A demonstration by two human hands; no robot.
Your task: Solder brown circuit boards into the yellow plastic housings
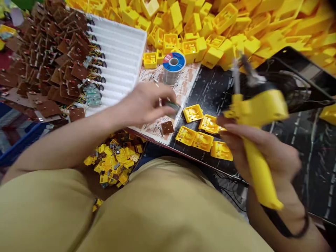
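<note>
My right hand point(262, 154) is closed round the handle of a yellow soldering gun point(258, 115), its metal tip pointing up and away over the black mat point(215, 87). My left hand point(147, 103) reaches over the work surface, fingers curled on a small dark part I cannot make out; the hand is blurred. A small brown circuit board point(167, 127) lies just below its fingertips. Several open yellow plastic housings point(203, 131) lie in a row on the mat between the two hands. A spool of solder wire point(173, 67) with a blue and red label stands behind the left hand.
A huge heap of yellow housings point(223, 24) fills the back. A white ribbed tray point(123, 59) holds brown circuit boards point(60, 59) with wires at the left. Small yellow parts point(115, 162) lie in a pile near my lap. A blue crate edge point(18, 145) shows far left.
</note>
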